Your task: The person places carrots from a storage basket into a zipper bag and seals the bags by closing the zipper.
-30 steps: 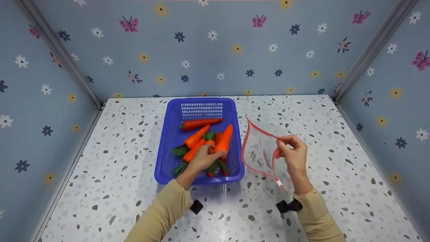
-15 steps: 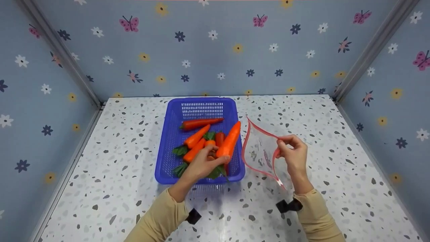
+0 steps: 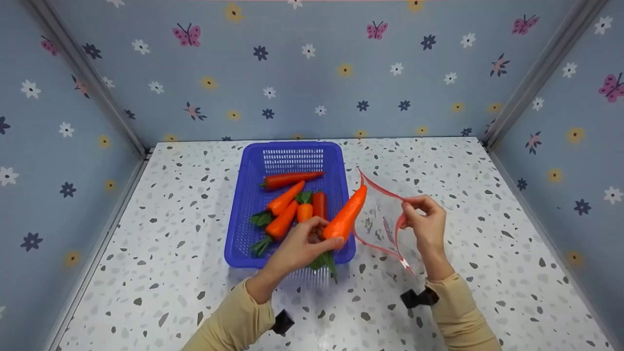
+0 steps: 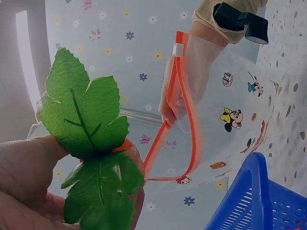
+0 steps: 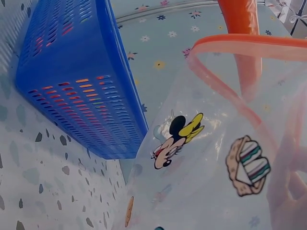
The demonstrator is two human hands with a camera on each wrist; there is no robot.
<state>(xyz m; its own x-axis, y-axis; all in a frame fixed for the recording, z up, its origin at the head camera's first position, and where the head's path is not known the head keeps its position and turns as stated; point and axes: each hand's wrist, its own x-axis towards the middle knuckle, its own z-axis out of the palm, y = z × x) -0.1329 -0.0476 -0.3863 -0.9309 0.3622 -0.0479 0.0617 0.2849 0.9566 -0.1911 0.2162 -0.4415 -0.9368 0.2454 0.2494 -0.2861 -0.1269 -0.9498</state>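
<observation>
In the head view my left hand (image 3: 301, 246) pinches an orange carrot (image 3: 347, 214) near its leafy end, above the right rim of the blue basket. The carrot's tip overlaps the mouth of a clear zip bag (image 3: 378, 222) with a red zip edge. Green leaves (image 4: 98, 129) of this carrot fill the near part of the left wrist view and hide some of the fingers. My right hand (image 3: 425, 222) pinches the bag's red edge on its right side, and the mouth gapes. Cartoon prints show on the bag in both wrist views.
Several carrots, such as a red one (image 3: 292, 179) lying crosswise, remain in the blue plastic basket (image 3: 235, 219). The basket stands just left of the bag on a speckled white table (image 3: 170, 234). Patterned blue panels (image 3: 312, 73) enclose the back and sides.
My left hand has lifted the carrot out from among the others and carried it right, to the mouth of the bag. The right hand and the bag have hardly moved.
</observation>
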